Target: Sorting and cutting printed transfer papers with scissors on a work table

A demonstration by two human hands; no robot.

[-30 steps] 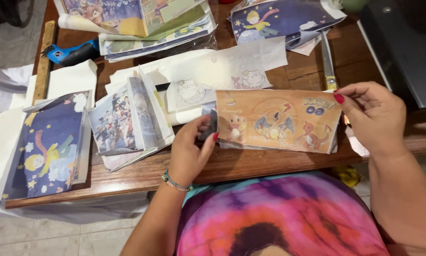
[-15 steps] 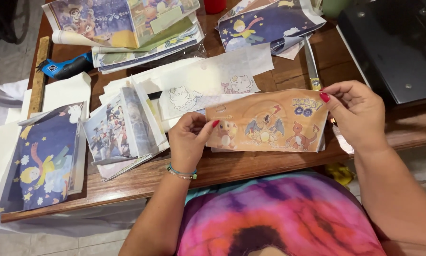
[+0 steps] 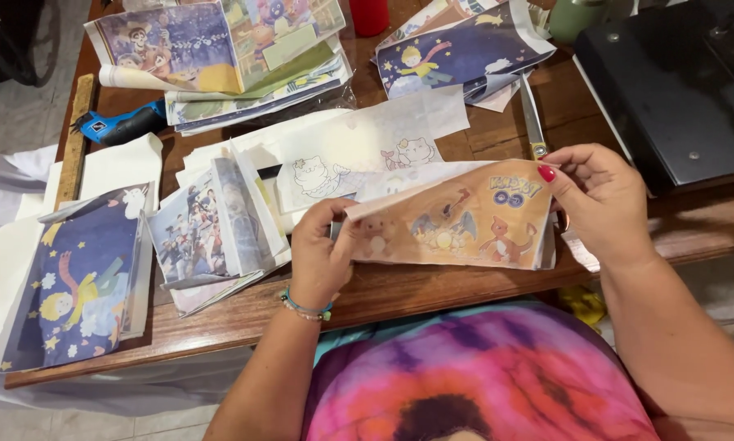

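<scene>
Both hands hold an orange printed sheet (image 3: 457,220) with cartoon creatures, stretched flat above the near edge of the wooden table (image 3: 432,286). My left hand (image 3: 322,253) pinches its left end, and a beaded bracelet sits on that wrist. My right hand (image 3: 600,200), with red nails, grips the upper right corner. A thin white sheet with pale drawings (image 3: 367,159) lies just behind the orange one.
Stacks of printed picture sheets lie at left (image 3: 81,278), centre-left (image 3: 207,229), top left (image 3: 211,49) and top right (image 3: 457,49). A blue tool (image 3: 118,124) and a wooden ruler (image 3: 74,143) rest at left. Scissors (image 3: 534,122) lie beside a black machine (image 3: 677,90).
The orange sheet has stayed between both hands and looks slightly more spread out. The head view has shifted, so the table contents sit lower in the picture.
</scene>
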